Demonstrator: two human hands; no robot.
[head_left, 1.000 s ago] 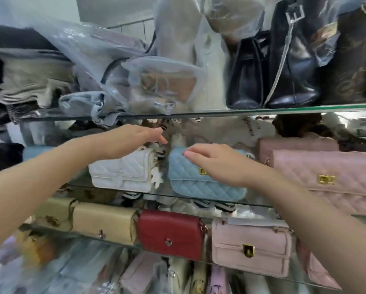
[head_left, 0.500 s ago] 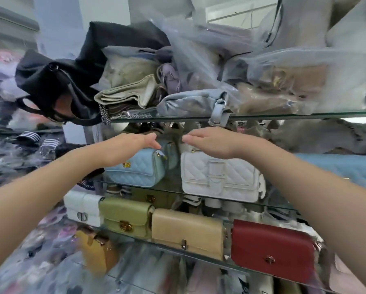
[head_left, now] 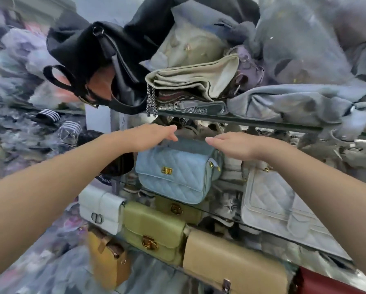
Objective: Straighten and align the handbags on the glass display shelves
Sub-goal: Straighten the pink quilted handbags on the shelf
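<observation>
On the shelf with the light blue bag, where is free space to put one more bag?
One gap, between the light blue bag and the white quilted bag, though items stand behind it. The top shelf is piled full; the lower row, around the green bag, is packed tight.

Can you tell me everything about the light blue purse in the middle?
The blue purse is small, quilted in diamonds and looks like soft leather. It has a front flap with a gold clasp, shut. It stands upright on the glass shelf, turned slightly sideways. Both hands reach over its top, the left hand and right hand; actual touch is unclear.
</observation>
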